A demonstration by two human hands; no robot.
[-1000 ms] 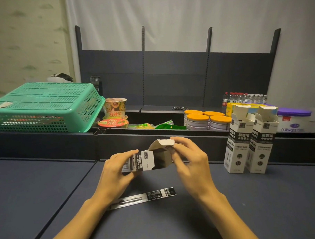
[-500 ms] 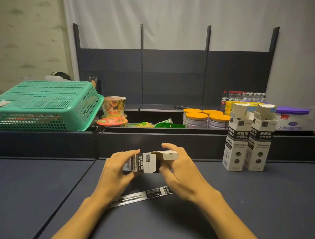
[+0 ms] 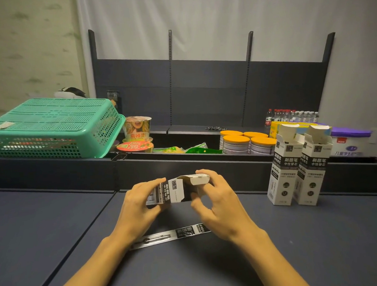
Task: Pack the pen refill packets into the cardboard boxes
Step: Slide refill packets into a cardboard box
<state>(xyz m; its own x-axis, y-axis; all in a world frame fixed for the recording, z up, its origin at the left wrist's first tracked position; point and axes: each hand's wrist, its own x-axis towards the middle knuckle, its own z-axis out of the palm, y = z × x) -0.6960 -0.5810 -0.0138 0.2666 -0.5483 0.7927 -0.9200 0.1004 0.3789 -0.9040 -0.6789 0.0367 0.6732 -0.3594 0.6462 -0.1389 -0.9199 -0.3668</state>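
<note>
Both hands grip one cardboard box; refill packet lies beneath.

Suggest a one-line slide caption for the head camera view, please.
Both hands, left and right, hold an open cardboard box above a refill packet lying on the table.

Dim room; white curtain behind dark shelving panel; dark grey table.
</note>
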